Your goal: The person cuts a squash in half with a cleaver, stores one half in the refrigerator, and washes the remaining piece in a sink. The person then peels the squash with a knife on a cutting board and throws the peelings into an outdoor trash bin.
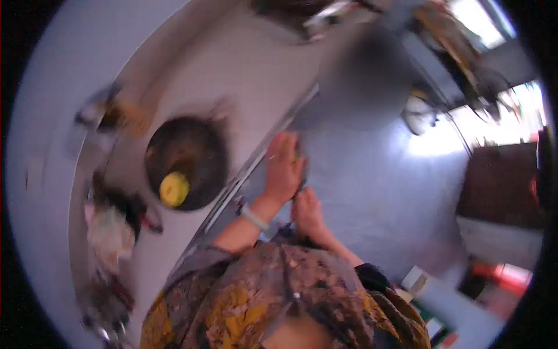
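Observation:
My left hand (285, 168), with a pale band at the wrist, is at the edge of the counter (256, 104). Its fingers are pressed together around something dark that I cannot make out. Just below it, my right hand (308, 210) is closed beside the same dark thing, and blur hides what its fingers grip. Left of my hands, a dark round pan (197, 145) stands on the counter with a yellow-green round piece (174, 189) inside.
Blurred items and a pale bag (110, 235) lie along the counter's left side. A bicycle (419, 113) stands at the upper right. A brown box (503, 180) is on the right, with a red object (511, 276) below it.

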Motion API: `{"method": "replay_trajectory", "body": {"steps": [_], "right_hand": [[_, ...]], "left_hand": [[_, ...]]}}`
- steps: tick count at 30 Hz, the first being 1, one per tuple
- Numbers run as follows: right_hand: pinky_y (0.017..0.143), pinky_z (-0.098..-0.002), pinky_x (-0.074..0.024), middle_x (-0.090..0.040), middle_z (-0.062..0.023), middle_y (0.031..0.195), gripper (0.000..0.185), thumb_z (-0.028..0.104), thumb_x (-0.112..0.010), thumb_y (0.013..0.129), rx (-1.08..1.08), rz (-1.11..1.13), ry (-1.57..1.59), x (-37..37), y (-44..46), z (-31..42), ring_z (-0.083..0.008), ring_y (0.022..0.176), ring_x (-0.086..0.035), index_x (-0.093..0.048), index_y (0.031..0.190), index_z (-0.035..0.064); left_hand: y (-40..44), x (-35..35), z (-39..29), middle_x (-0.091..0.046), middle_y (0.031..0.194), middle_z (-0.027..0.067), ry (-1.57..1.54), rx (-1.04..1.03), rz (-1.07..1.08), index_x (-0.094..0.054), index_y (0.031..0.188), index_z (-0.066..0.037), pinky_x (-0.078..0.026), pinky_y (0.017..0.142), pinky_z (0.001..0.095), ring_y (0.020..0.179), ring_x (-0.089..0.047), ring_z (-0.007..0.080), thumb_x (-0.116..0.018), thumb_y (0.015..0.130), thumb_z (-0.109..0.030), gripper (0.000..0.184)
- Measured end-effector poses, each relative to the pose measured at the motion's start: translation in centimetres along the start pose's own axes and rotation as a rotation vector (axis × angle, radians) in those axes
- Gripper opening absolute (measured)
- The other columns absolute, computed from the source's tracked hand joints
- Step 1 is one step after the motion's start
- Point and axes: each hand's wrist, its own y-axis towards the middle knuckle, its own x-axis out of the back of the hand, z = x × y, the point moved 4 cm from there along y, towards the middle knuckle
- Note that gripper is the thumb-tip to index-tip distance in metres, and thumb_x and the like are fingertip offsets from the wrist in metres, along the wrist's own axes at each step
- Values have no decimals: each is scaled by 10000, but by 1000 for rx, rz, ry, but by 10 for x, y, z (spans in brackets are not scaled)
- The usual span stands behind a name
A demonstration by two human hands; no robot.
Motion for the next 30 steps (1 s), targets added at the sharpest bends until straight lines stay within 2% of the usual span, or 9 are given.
{"method": "replay_trajectory", "body": {"steps": [1,2,8,11,14,17,20,23,30], "right_hand": [[458,-352,-449,-546,-92,588,265,227,-442,1016,-178,-26,130,33,-11,7,-181,486,-555,-464,859,15],[454,-344,-438,-535,-57,579,231,210,-434,1006,-207,-74,133,59,-20,-12,-167,484,-533,-449,852,39],[470,-343,-450,-547,-79,620,194,177,-442,1004,-174,-315,7,261,-74,11,-182,500,-563,-441,883,25],[472,-341,-453,-551,-79,632,165,155,-458,994,-30,-515,-43,339,-100,-19,-182,507,-574,-441,890,28],[496,-469,-399,-526,-230,633,178,150,-484,981,56,-631,-27,407,-105,-20,-442,569,-530,-413,880,22],[457,-322,-440,-542,-71,625,152,136,-466,987,97,-724,8,474,-102,-40,-145,498,-552,-439,885,28],[474,-383,-422,-517,-116,585,147,139,-469,985,22,-752,238,552,-89,-48,-233,494,-543,-434,884,38],[469,-334,-434,-511,-50,592,135,143,-457,992,8,-840,379,633,-76,-63,-129,504,-513,-448,901,44],[453,-285,-420,-499,-11,611,175,202,-433,1027,91,-1160,568,847,-97,-103,-87,510,-489,-466,946,51]], "left_hand": [[-1,-20,-29,-357,1448,255,2,-28,25,-395,1416,-22,-235,1136,523,1358,-319,441,-594,900,-164,572],[-1,-42,-57,-347,1461,250,7,-58,56,-406,1415,-24,-228,1142,519,1367,-306,442,-581,909,-158,552],[10,-189,-220,-295,1510,243,-274,-222,177,-386,1435,-10,-216,1153,507,1408,-255,438,-487,981,-197,502],[13,-247,-306,-287,1525,234,-372,-343,251,-369,1439,20,-192,1172,464,1429,-243,404,-397,1025,-258,500],[28,-308,-363,-297,1521,237,-469,-367,305,-378,1439,11,-194,1172,460,1428,-252,396,-382,1027,-253,489],[42,-370,-415,-306,1517,230,-415,-444,358,-399,1428,8,-211,1169,459,1416,-270,402,-442,1005,-219,482],[64,-446,-464,-320,1510,229,-389,-515,429,-413,1422,2,-219,1165,464,1413,-274,404,-454,997,-197,471],[86,-525,-522,-339,1497,230,-452,-577,492,-424,1421,-15,-227,1160,466,1408,-282,403,-482,980,-175,473],[88,-713,-715,-415,1437,234,-634,-817,645,-517,1343,-11,-266,1144,493,1364,-353,414,-596,900,-126,464]]}}
